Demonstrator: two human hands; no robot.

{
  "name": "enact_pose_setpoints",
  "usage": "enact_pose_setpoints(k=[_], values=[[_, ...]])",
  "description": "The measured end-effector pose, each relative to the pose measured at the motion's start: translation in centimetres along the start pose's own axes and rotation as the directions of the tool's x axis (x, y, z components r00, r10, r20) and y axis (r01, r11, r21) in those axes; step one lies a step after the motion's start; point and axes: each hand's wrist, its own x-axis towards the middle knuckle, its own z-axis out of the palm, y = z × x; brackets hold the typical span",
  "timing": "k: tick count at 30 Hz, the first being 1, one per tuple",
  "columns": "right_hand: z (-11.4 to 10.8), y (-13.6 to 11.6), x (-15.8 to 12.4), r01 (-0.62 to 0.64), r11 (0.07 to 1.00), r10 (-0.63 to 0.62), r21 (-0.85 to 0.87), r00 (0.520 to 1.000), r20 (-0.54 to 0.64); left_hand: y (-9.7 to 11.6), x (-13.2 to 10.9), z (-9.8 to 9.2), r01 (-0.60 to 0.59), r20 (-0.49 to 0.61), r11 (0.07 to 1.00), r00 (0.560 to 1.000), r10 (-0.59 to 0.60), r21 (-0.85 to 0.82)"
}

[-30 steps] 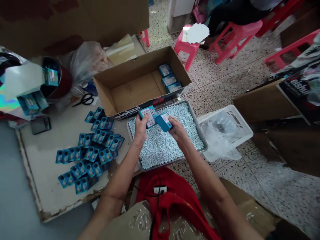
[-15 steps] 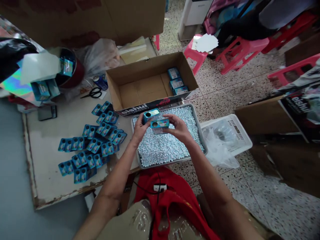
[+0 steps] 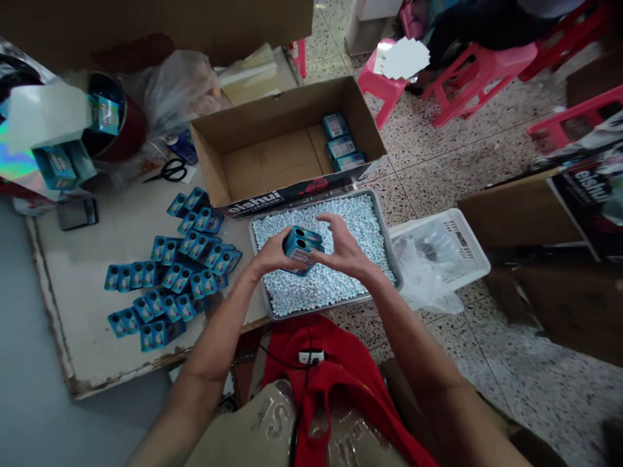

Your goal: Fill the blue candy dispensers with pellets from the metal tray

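Note:
My left hand (image 3: 273, 254) is closed around two small blue cartons (image 3: 302, 245) held side by side, each with a dark round hole on top. My right hand (image 3: 344, 250) is open just to their right, its fingers spread and its thumb close to the cartons' end; whether it touches them I cannot tell. Below both hands lies a metal tray (image 3: 390, 250) filled with small pale blue and white pellets (image 3: 311, 288). Several similar blue cartons (image 3: 178, 275) with holes stand in rows on the table to the left.
Behind the tray stands an open cardboard box (image 3: 253, 139) with a few blue cartons (image 3: 343, 144) at its right end. Black scissors (image 3: 172, 170) lie on the table (image 3: 87, 337). A white plastic basket (image 3: 470, 263) with clear bags sits on the right. Pink stools (image 3: 479, 78) stand beyond, near a seated person.
The two cartons have come together side by side and turned in my left hand. My right hand has loosened from the carton it held, its fingers now spread.

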Motion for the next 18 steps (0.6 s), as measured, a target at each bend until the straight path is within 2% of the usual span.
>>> enact_pose_setpoints(k=[2, 4, 5, 6, 8, 10, 12, 14, 16, 17, 18], values=[[-0.7, -0.2, 1.0, 0.014, 0.999, -0.007, -0.038, 0.981, 0.193, -0.1, 1.6, -0.8, -0.016, 0.176, 0.999, 0.984, 0.009, 0.038], [-1.0, 0.2, 2.1, -0.092, 0.996, 0.088, -0.007, 0.935, 0.344, 0.1, 3.2, -1.5, 0.031, 0.299, 0.998, 0.953, -0.047, 0.057], [-1.1, 0.7, 2.6, -0.191, 0.981, 0.167, 0.029, 0.912, 0.374, 0.3, 3.8, -1.7, 0.065, 0.308, 0.994, 0.947, -0.089, 0.088], [-1.1, 1.3, 2.8, -0.312, 0.946, 0.262, 0.081, 0.89, 0.374, 0.5, 4.0, -1.8, 0.08, 0.272, 0.988, 0.956, -0.114, 0.136], [-0.7, 2.7, 2.5, -0.557, 0.796, 0.477, 0.237, 0.818, 0.32, 1.2, 3.2, -1.4, 0.014, 0.14, 0.961, 0.989, -0.055, 0.277], [0.3, 3.9, 1.2, -0.701, 0.571, 0.653, 0.428, 0.703, 0.281, 1.7, 0.6, 0.4, -0.143, 0.099, 0.883, 0.989, 0.11, 0.447], [2.0, 4.4, -0.7, -0.743, 0.335, 0.729, 0.58, 0.594, 0.34, 1.6, -2.8, 3.2, -0.252, 0.158, 0.775, 0.968, 0.197, 0.58], [4.1, 4.4, -2.7, -0.75, 0.138, 0.735, 0.647, 0.516, 0.441, 0.9, -5.7, 6.2, -0.214, 0.103, 0.69, 0.975, 0.198, 0.692], [6.0, 4.0, -4.5, -0.737, 0.019, 0.728, 0.676, 0.473, 0.496, -0.2, -7.3, 8.2, -0.139, 0.031, 0.645, 0.984, 0.177, 0.751], [6.7, 4.0, -5.3, -0.725, -0.006, 0.723, 0.689, 0.473, 0.504, -0.8, -7.6, 8.7, -0.126, 0.024, 0.634, 0.986, 0.168, 0.763], [7.1, 4.0, -6.0, -0.714, -0.007, 0.705, 0.7, 0.493, 0.51, -1.4, -7.6, 8.8, -0.136, 0.042, 0.63, 0.986, 0.162, 0.765]])
